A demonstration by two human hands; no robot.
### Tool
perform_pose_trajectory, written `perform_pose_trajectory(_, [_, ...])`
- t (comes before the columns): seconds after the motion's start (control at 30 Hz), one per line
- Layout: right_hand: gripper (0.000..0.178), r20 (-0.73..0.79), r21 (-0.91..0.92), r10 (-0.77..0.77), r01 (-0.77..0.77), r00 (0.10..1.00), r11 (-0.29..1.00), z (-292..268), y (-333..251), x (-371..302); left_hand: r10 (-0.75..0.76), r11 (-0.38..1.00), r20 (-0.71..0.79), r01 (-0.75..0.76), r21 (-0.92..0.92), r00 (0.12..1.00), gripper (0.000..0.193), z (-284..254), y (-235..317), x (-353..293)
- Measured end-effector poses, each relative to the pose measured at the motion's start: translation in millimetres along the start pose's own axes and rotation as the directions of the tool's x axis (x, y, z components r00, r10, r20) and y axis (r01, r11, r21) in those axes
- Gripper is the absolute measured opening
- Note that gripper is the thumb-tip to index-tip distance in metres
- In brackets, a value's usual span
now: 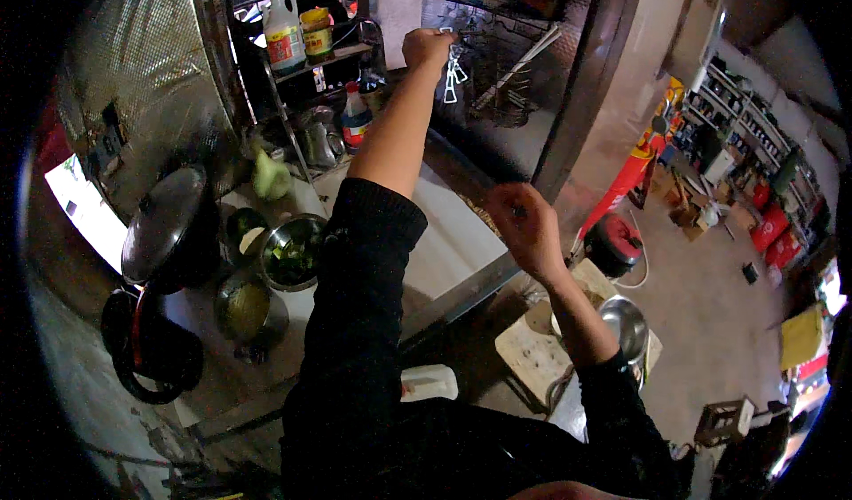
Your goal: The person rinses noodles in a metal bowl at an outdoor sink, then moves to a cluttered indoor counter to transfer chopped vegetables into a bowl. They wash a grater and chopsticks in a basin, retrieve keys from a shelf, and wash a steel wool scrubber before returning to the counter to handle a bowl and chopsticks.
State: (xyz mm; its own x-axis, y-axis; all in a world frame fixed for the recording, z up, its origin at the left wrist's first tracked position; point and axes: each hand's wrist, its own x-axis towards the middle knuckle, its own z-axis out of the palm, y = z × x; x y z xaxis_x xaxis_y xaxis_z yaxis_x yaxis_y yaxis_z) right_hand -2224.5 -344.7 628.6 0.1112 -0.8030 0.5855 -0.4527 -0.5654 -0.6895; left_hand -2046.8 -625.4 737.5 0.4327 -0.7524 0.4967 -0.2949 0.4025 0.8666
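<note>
My left hand (429, 49) reaches far forward to the dark wall, its fingers closed at the top of a pale, open-framed hanging thing (453, 76). Whether the fingertips grip this or something behind it is hidden. Lower and to the right, my right hand (528, 227) hangs in the air with curled fingers; anything inside them is too dark to make out. Below the left hand, a bottle with a red cap (355, 117) stands by the shelf rack. Long pale sticks (524, 67) and a wire basket (504, 101) hang right of the left hand.
On the left counter are a metal bowl of greens (293, 253), a green gourd-like vegetable (271, 177), a bowl with yellowish contents (244, 309) and a black wok (169, 220). A jug (282, 34) stands on the rack. A metal basin (626, 327) sits at right, near a red-lidded pot (615, 241).
</note>
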Motion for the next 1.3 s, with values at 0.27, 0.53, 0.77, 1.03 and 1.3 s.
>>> perform_pose_trajectory(0.27, [0.013,-0.049,0.076,0.231,-0.227,0.972,0.971,-39,45,-61,-0.013,0.996,0.001,0.013,0.09,1.0,0.029,15,-9,15])
perform_pose_trajectory(0.53, [0.012,-0.053,0.017,0.348,-0.348,0.936,0.937,-44,81,-106,-0.313,0.919,0.175,0.344,-0.194,0.934,0.036,0,-20,-10])
perform_pose_trajectory(0.77, [0.011,-0.04,0.114,0.402,-0.396,0.915,0.911,-32,79,-148,-0.556,0.633,0.137,0.524,-0.57,0.82,0.033,-69,-71,-82])
perform_pose_trajectory(1.03, [0.017,-0.04,0.116,0.683,-0.676,0.729,0.728,-17,83,-231,-0.463,0.638,0.353,0.582,-0.504,0.813,0.021,-119,-53,-219])
perform_pose_trajectory(1.3, [0.018,-0.211,0.114,0.683,-0.676,0.699,0.728,-38,75,-332,-0.28,0.749,0.635,0.577,-0.324,0.72,0.013,-155,-40,-366])
